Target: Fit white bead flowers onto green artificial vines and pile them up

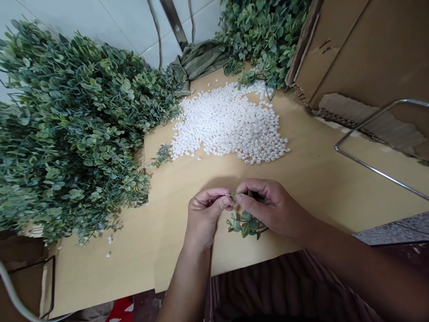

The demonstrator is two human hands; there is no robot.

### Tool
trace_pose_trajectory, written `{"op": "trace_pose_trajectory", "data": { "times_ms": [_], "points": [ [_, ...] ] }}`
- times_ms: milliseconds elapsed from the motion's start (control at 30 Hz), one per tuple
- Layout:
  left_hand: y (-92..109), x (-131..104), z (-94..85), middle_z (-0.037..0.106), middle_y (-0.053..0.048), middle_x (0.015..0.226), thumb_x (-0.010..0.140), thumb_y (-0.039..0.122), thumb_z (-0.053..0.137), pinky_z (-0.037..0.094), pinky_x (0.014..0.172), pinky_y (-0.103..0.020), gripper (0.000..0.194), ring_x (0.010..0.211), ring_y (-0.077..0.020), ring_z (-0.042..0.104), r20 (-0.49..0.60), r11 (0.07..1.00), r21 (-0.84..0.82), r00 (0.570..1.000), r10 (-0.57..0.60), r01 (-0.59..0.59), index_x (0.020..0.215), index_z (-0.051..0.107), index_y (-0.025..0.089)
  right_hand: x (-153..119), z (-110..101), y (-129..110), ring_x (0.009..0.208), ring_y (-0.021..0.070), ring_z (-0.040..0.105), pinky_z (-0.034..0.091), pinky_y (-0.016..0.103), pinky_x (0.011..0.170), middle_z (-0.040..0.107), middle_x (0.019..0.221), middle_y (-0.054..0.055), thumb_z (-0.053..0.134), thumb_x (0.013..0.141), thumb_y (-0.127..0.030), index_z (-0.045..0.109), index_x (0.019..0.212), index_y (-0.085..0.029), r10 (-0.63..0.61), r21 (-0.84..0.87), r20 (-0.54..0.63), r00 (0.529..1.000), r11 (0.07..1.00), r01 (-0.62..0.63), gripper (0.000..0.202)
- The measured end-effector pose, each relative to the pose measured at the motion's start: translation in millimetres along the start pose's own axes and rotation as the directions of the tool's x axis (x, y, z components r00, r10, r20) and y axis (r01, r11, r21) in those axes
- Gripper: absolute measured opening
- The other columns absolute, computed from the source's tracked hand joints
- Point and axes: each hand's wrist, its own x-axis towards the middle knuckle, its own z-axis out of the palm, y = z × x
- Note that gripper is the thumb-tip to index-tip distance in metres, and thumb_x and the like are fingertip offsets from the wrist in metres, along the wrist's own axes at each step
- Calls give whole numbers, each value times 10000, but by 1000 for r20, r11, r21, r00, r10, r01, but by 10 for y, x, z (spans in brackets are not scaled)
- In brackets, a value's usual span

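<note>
Above the front part of the table, my two hands meet almost fingertip to fingertip. My right hand (268, 203) is closed in a pinch on an artificial leaf sprig (246, 223), whose green leaves hang below the fingers. Thumb and forefinger of my left hand (209, 208) pinch together at the tip of a stem of that sprig; what sits between them is too small to make out. Beyond both hands lies a spread heap of small white plastic beads (228, 123).
A large pile of artificial greenery (73, 134) covers the table's left side. More greenery (264, 36) stands at the back, beside a cardboard box (368, 58). A bent metal rod (375, 167) juts in from the right. A dark green cloth (203, 58) lies against the wall.
</note>
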Motion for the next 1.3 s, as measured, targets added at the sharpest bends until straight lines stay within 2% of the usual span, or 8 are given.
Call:
{"op": "trace_pose_trajectory", "data": {
  "times_ms": [200, 700, 1300],
  "points": [
    [-17, -7, -10, 677, 13, 530, 494, 235, 831, 491, 501, -153, 181, 487, -71, 592, -8, 999, 39, 999, 34, -34, 630, 718, 194, 5, -4, 10, 484, 73, 385, 321, 197, 441, 447, 553, -30, 470, 779, -235, 537, 649, -140, 15, -18, -21, 1000, 1000, -15, 175],
    [-38, 2, -29, 677, 9, 550, 480, 227, 835, 499, 532, -173, 192, 494, -70, 584, -21, 998, 56, 1000, 19, -18, 629, 719, 193, 9, -2, -4, 451, 63, 343, 302, 186, 411, 385, 503, -48, 476, 771, -255, 516, 623, -147, 46, 21, -9, 999, 999, -46, 187],
    [-43, -5, -38, 688, 7, 589, 495, 230, 830, 502, 554, -172, 181, 519, -68, 587, -19, 997, 73, 1000, 18, -17, 635, 720, 197, 11, 0, 19, 458, 66, 336, 290, 188, 412, 384, 496, -46, 498, 767, -252, 513, 605, -152, 66, 10, -40, 997, 998, -66, 191]
  ]
}}
